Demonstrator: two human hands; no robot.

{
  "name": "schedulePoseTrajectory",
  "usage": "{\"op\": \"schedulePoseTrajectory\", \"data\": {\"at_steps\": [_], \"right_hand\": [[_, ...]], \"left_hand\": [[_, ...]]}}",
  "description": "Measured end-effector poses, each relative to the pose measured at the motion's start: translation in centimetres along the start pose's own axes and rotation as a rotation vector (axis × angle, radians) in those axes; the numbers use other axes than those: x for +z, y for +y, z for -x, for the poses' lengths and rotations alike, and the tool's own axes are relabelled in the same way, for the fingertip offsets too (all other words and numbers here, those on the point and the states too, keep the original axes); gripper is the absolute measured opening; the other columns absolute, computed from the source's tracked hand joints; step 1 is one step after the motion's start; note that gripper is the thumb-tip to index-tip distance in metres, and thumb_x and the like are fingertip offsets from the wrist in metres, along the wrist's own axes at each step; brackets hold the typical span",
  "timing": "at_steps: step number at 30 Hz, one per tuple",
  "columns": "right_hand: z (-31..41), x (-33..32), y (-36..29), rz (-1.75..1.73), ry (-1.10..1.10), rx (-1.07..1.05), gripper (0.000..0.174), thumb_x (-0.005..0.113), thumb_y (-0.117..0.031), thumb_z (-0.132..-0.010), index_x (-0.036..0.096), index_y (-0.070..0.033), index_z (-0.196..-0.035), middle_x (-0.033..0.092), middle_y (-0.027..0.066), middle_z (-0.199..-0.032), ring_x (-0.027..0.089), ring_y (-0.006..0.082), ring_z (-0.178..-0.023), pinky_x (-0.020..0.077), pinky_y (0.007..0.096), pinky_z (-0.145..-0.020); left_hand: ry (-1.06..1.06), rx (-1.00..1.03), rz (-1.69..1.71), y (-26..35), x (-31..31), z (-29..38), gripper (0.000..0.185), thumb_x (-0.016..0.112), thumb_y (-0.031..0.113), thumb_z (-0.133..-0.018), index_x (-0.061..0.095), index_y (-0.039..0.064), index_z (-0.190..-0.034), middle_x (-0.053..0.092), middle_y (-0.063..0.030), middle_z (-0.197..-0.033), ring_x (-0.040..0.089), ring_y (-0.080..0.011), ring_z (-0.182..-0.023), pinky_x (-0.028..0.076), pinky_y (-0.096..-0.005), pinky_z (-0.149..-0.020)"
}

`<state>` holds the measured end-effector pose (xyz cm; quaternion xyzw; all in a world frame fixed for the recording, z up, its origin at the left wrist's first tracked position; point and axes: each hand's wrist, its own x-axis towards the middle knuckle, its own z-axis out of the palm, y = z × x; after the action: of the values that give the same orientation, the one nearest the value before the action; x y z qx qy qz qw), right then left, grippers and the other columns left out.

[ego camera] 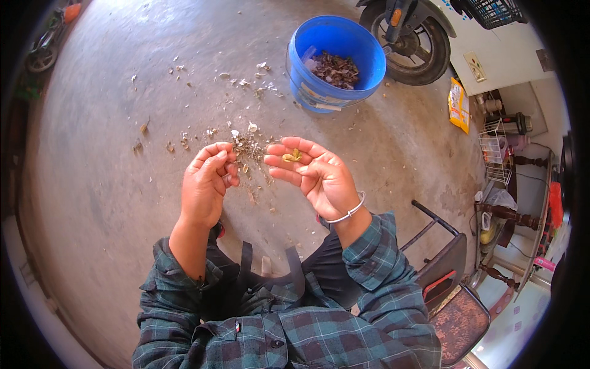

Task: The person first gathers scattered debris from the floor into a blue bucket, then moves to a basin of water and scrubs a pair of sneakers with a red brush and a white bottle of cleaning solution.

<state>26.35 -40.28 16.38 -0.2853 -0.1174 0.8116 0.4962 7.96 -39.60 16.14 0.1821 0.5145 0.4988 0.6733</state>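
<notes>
A few small yellowish-green pieces, perhaps seeds or pods, lie on the fingers of my right hand, which is turned palm up with the thumb bent over the palm. My left hand is beside it with thumb and fingertips pinched together; whether something small is between them cannot be told. Beneath and beyond both hands, dry brown and whitish husk bits are scattered on the concrete floor. A blue plastic bucket stands farther off, holding dark brown dry scraps and some clear plastic.
Behind the bucket is a motorbike's front wheel. A yellow packet lies by the wall at right, near a white wire rack. A chair with a patterned seat stands at lower right. Another motorbike is at far upper left.
</notes>
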Motion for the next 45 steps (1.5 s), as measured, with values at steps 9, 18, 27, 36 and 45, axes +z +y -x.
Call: {"op": "schedulePoseTrajectory", "data": {"at_steps": [9,18,27,36,45], "right_hand": [[-0.1,0.4,0.7,0.465,0.028,-0.073,0.035,0.042,-0.001,-0.085,0.037,0.007,-0.118,0.052,0.0204,-0.106,0.057,0.0262,-0.092,0.0484,0.0337,-0.079],[0.1,-0.1,2.0,0.601,-0.095,0.025,0.038,0.041,-0.002,-0.087,0.032,0.006,-0.123,0.053,0.0151,-0.106,0.057,0.0192,-0.09,0.0497,0.0297,-0.075],[0.0,-0.3,2.2,0.666,-0.096,0.112,0.037,0.04,-0.002,-0.086,0.034,0.004,-0.123,0.055,0.0121,-0.102,0.057,0.0163,-0.087,0.0497,0.028,-0.073],[-0.2,-0.6,2.2,0.534,-0.111,0.222,0.04,0.042,-0.001,-0.085,0.033,0.002,-0.124,0.055,0.0112,-0.102,0.056,0.0148,-0.09,0.0477,0.0271,-0.075],[-0.1,-0.2,1.6,0.489,-0.176,0.235,0.041,0.042,-0.002,-0.085,0.03,0.005,-0.124,0.057,0.0158,-0.095,0.061,0.0241,-0.078,0.051,0.0325,-0.067]], "left_hand": [[-0.19,0.321,-0.479,-0.7,0.8,0.7,0.01,0.054,0.002,-0.079,0.057,0.0,-0.089,0.05,0.0045,-0.064,0.041,-0.0022,-0.051,0.032,-0.0171,-0.044],[-0.331,0.667,-1.024,-1.2,1.0,0.7,0.013,0.062,0.003,-0.071,0.06,0.002,-0.084,0.054,-0.0036,-0.062,0.047,-0.0057,-0.05,0.037,-0.0197,-0.046],[-0.321,0.779,-1.118,-1.7,0.3,0.7,0.01,0.061,0.002,-0.068,0.057,0.002,-0.078,0.055,-0.0058,-0.062,0.051,-0.011,-0.047,0.042,-0.023,-0.045],[-0.293,0.659,-1.079,-1.7,0.5,1.0,0.011,0.062,0.007,-0.066,0.051,0.004,-0.068,0.05,-0.0078,-0.055,0.051,-0.02,-0.051,0.041,-0.0286,-0.047],[-0.291,0.132,-0.655,-1.6,0.2,1.0,0.005,0.057,0.004,-0.071,0.054,0.0,-0.072,0.052,-0.0002,-0.057,0.043,-0.0042,-0.048,0.036,-0.0195,-0.044]]}}
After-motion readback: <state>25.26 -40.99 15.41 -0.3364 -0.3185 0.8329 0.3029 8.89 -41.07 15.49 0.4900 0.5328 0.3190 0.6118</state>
